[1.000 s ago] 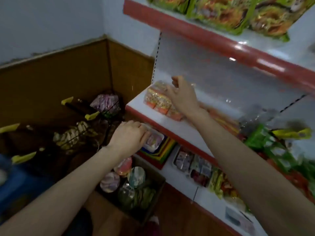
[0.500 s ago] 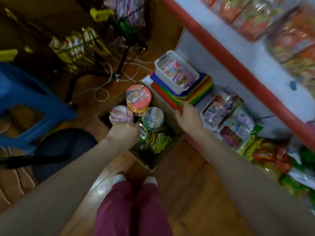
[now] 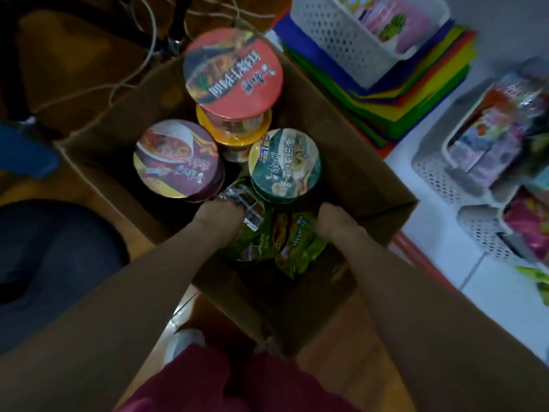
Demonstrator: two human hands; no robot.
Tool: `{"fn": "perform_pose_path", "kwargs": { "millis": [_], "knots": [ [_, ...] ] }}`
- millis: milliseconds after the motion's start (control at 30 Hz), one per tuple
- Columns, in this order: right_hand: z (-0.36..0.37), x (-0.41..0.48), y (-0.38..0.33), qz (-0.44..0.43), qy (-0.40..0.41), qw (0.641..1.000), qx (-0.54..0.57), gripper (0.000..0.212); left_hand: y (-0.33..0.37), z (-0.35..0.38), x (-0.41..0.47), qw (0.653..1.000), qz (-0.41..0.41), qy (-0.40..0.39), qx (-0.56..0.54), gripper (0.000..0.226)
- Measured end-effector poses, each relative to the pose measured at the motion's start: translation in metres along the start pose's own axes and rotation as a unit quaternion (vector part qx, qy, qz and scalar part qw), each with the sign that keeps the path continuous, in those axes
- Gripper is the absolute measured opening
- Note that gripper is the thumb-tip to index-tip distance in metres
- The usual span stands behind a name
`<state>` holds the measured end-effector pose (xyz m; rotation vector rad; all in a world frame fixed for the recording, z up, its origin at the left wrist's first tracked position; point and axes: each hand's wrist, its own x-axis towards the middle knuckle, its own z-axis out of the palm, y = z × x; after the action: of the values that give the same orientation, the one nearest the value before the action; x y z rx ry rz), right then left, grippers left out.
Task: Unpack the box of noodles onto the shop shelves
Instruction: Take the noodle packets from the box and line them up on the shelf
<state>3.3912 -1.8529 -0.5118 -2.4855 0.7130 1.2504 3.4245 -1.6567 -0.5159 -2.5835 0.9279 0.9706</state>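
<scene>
Left hand point(image 3: 218, 215) and right hand point(image 3: 334, 218) sit deep in the stiff cardboard box point(image 3: 350, 162), flanking glossy, crinkled green noodle packets point(image 3: 285, 242); fingers hidden, so I cannot tell their grip; three round-lidded cups point(image 3: 178, 159) crowd the far side.

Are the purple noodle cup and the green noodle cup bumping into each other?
Apart. The head view shows a dark gap between the lids of the purple noodle cup and the green noodle cup.
</scene>
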Motion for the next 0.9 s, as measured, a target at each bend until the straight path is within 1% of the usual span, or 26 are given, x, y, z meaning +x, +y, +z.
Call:
{"fn": "perform_pose_path", "kwargs": {
  "millis": [100, 200, 267, 333, 433, 600, 667, 767, 833, 900],
  "knots": [
    [0.017, 0.037, -0.002, 0.029, -0.045, 0.998, -0.044, 0.042, 0.005, 0.017, 0.041, 1.0, 0.022, -0.01, 0.008, 0.036],
    [0.03, 0.062, -0.002, 0.035, -0.077, 0.993, -0.083, 0.049, 0.017, 0.033, 0.065, 0.996, 0.072, -0.023, 0.048, 0.044],
    [0.034, 0.071, 0.003, 0.036, -0.06, 0.989, -0.131, 0.046, 0.021, 0.041, 0.075, 0.994, 0.084, -0.053, 0.055, 0.047],
    [0.038, 0.076, 0.008, 0.035, -0.045, 0.986, -0.155, 0.038, 0.021, 0.049, 0.082, 0.99, 0.094, -0.069, 0.08, 0.048],
    [0.041, 0.075, 0.012, 0.033, -0.038, 0.99, -0.132, 0.03, 0.023, 0.05, 0.084, 0.983, 0.113, -0.073, 0.122, 0.046],
    [0.038, 0.071, 0.014, 0.047, -0.028, 0.996, -0.076, 0.027, 0.027, 0.044, 0.084, 0.974, 0.152, -0.064, 0.157, 0.041],
    [0.038, 0.071, 0.014, 0.047, -0.026, 0.996, -0.067, 0.026, 0.027, 0.044, 0.084, 0.976, 0.152, -0.062, 0.146, 0.04],
    [0.037, 0.069, 0.011, 0.04, -0.023, 0.997, -0.062, 0.026, 0.035, 0.045, 0.082, 0.981, 0.165, -0.039, 0.092, 0.04],
    [0.037, 0.069, 0.01, 0.04, -0.036, 0.998, -0.04, 0.028, 0.045, 0.046, 0.078, 0.981, 0.187, -0.032, 0.038, 0.051],
    [0.036, 0.069, 0.009, 0.044, -0.057, 0.997, -0.001, 0.03, 0.056, 0.047, 0.073, 0.981, 0.187, -0.058, 0.005, 0.07]
  ]
}}
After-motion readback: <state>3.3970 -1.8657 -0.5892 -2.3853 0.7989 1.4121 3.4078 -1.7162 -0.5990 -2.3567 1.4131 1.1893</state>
